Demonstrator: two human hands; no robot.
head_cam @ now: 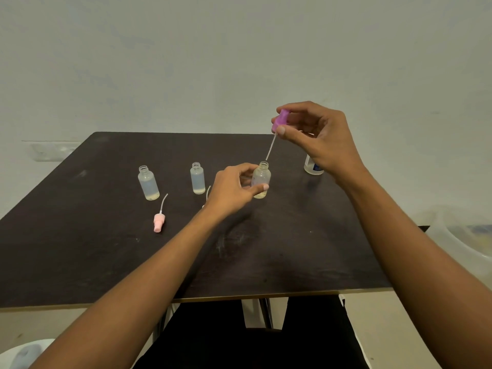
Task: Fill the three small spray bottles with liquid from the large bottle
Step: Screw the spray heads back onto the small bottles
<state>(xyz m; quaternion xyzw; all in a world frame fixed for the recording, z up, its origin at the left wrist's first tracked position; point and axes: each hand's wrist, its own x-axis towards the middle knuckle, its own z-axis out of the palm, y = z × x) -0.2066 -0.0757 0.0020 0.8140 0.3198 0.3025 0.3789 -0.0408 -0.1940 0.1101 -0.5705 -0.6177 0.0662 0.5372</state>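
Standing uncapped, the frosted spray bottle [262, 175] holds shallow yellowish liquid [261, 195].

Setting: plain spare room used as a makeshift bench; home or office, cannot tell.
Dark, scuffed table [80, 249] by a bare pale wall [239, 49]; blurred switch plate [52, 151] low at left; white plastic tub [468, 235] at the table's right.
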